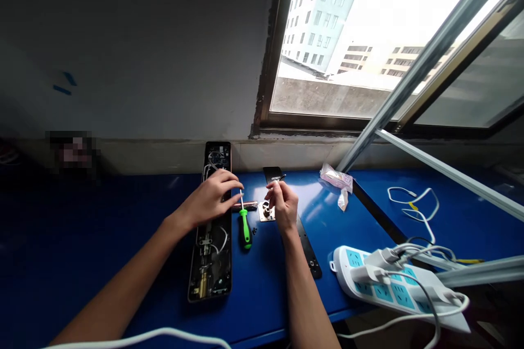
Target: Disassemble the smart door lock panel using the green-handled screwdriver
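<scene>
The open black case (223, 267) is set lengthwise on the blue table (260, 283). Beside the green screwdriver (245, 229), small dark bits (254, 231) could be lost if brushed. Narrowly parted fingers of the left hand (215, 196) are placed at its shaft, grip untellable; the right hand's (285, 204) are pinched, contents hidden.

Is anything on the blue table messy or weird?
Yes, a bit: the black case lies open, its wires showing, and small dark bits, maybe screws, lie loose beside the screwdriver, easy to lose. Nothing looks spilled.
</scene>
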`<state>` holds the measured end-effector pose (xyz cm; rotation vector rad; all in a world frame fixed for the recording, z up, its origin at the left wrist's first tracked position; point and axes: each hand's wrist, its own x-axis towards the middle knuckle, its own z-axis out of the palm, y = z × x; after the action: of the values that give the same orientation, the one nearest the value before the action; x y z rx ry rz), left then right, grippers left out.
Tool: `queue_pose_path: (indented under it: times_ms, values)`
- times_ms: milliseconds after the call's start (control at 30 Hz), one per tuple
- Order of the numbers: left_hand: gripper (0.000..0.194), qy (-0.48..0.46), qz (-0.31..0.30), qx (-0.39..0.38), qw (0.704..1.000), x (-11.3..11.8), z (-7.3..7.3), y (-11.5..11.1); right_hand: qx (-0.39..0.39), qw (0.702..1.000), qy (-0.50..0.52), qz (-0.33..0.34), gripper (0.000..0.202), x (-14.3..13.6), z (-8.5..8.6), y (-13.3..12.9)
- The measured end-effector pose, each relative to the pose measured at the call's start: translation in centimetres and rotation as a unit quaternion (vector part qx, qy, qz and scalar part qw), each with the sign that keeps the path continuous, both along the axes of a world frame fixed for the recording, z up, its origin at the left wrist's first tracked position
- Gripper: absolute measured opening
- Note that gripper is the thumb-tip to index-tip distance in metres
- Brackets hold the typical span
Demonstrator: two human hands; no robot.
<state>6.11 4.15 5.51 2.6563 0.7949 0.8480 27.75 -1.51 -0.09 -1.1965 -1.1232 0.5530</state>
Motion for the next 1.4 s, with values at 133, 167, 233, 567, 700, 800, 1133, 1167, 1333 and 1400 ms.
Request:
queue_pose_path:
  times_ms: [133, 167, 233, 567, 700, 800, 1133, 1167, 1333, 1400]
  values:
    - [0.018, -0.107, 0.112, 0.044, 0.987, -4.0, -2.4, -1.9, -0.024, 0.99, -0.134, 0.038, 0.031, -1.4, 0.0, -0.2]
    - [0.018, -0.113, 0.122, 0.043, 0.985, -4.5, -3.0, -2.4, -0.032, 0.984, -0.171, 0.046, 0.027, -1.7, 0.0, -0.3]
    - [0.019, -0.122, 0.135, 0.04, 0.982, -5.0, -4.0, -3.2, -0.051, 0.968, -0.239, 0.051, 0.022, -2.4, -0.1, -0.5]
    - [0.023, -0.114, 0.165, 0.022, 0.979, -4.7, -4.8, -4.6, -0.112, 0.913, -0.388, 0.057, 0.029, -3.6, -0.7, -1.0]
    - [0.025, -0.125, 0.194, 0.016, 0.973, -4.7, -4.9, -4.7, -0.109, 0.919, -0.373, 0.069, 0.025, -3.7, -0.4, -1.1]
    - [0.029, -0.135, 0.206, 0.0, 0.969, -4.6, -5.2, -4.6, -0.094, 0.937, -0.329, 0.066, 0.02, -3.5, -0.1, -1.0]
    - [0.036, -0.148, 0.221, -0.091, 0.96, -4.5, -5.9, -4.4, -0.066, 0.99, -0.095, 0.085, 0.033, -0.6, 6.2, -0.1]
    - [0.037, -0.147, 0.22, -0.092, 0.96, -4.5, -5.8, -4.4, -0.076, 0.986, -0.094, 0.114, 0.033, -0.3, 7.5, -0.2]
    - [0.033, -0.175, 0.224, -0.088, 0.955, -4.8, -5.7, -4.1, -0.104, 0.946, -0.197, 0.235, 0.027, 0.5, 12.9, -0.6]
    - [0.032, -0.19, 0.225, -0.089, 0.952, -5.0, -5.8, -3.9, -0.087, 0.934, -0.235, 0.254, 0.027, 0.5, 14.0, -0.4]
